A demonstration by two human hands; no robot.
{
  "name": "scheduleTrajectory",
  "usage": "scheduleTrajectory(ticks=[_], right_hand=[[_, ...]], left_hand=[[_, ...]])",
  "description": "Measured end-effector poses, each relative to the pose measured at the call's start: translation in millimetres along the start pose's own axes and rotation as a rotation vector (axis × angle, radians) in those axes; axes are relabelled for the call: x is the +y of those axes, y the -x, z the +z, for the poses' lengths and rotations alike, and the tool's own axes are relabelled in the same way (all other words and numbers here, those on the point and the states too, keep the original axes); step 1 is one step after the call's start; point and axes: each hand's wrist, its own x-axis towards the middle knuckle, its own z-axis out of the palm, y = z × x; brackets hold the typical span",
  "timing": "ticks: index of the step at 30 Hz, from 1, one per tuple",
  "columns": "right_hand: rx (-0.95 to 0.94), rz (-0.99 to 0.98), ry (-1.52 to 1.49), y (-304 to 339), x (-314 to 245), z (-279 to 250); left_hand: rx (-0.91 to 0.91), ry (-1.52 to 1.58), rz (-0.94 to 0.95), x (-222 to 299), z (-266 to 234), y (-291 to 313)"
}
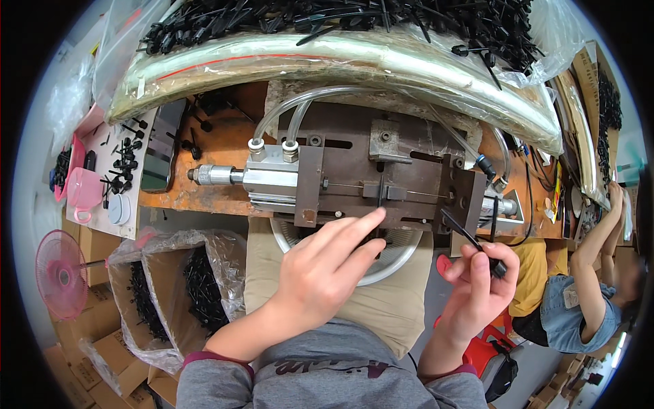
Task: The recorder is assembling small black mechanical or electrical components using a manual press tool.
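My left hand (320,273) reaches over the front of a metal clamping fixture (409,146). Its fingertips are closed about the lower end of a slim black plastic part (381,184), which stands across the small grey block (386,192) in the fixture's middle. The thumb is hidden under the hand. To the right of the fixture, my right hand (480,283) pinches another black stemmed plastic part (470,237). Its thin stem points up and left, and its thicker head shows beside the fingers. Thin rods run from both sides to the grey block.
A silver air cylinder (269,184) with clear hoses (327,91) is at the fixture's left. A heap of black parts (340,20) lies behind. Lined boxes of black parts (160,279) and a pink fan (63,274) stand left. Another person (579,300) works at the right.
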Motion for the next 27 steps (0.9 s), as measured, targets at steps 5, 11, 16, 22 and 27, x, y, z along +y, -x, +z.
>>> scheduleTrajectory(ticks=[5,11,16,22,27], right_hand=[[-0.045,-0.221,0.224,6,3,1],[-0.17,-0.41,0.378,13,11,-5],[-0.195,-0.635,0.642,7,15,0],[-0.272,-0.784,0.887,3,17,5],[-0.421,-0.775,0.877,7,15,12]], left_hand=[[-0.033,-0.124,0.044,-2,14,-4],[-0.088,-0.172,0.026,2,9,-13],[-0.1,-0.169,0.017,0,10,-11],[-0.069,0.167,-0.066,5,2,-13],[0.05,0.485,-0.018,24,-4,-8]])
